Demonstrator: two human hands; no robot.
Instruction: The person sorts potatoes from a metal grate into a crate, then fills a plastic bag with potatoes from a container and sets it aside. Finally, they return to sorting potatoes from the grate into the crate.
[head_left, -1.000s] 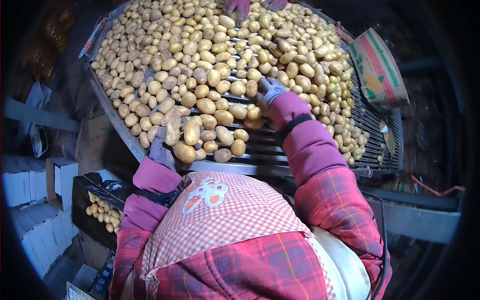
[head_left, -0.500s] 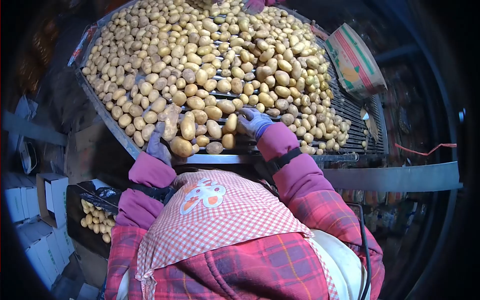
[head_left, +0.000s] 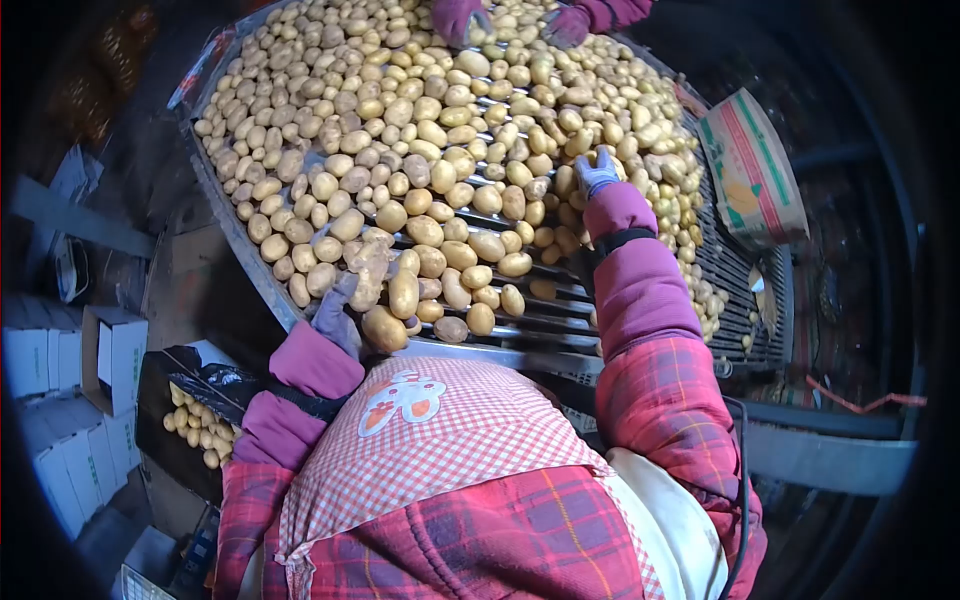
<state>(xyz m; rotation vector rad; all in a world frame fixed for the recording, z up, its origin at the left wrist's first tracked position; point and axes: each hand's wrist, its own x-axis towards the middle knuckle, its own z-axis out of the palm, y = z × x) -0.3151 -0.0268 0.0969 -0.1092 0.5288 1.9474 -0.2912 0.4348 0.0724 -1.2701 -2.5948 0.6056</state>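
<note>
Many potatoes (head_left: 425, 230) cover a slatted metal sorting table (head_left: 560, 310). My left hand (head_left: 338, 318), gloved, lies at the near left edge with its thumb stretched out. It touches a knobbly potato (head_left: 368, 268) and a large round potato (head_left: 384, 328); part of its fingers is hidden behind them. My right hand (head_left: 598, 172), also gloved, reaches over the right part of the heap. Its fingers are spread over potatoes, and I see none gripped in it. Below that forearm, dark slats show between scattered potatoes.
Another person's gloved hands (head_left: 461, 22) work at the far edge. A printed carton (head_left: 752, 168) stands on the table's right side. White boxes (head_left: 108, 360) are stacked at lower left, near a black-lined container (head_left: 205, 375) holding potatoes. A metal rail (head_left: 830, 458) runs at right.
My right hand has moved away from me and to the right, from the near slats onto the heap. My left hand stays by the same potatoes. The other person's hands show more fully as the view shifted.
</note>
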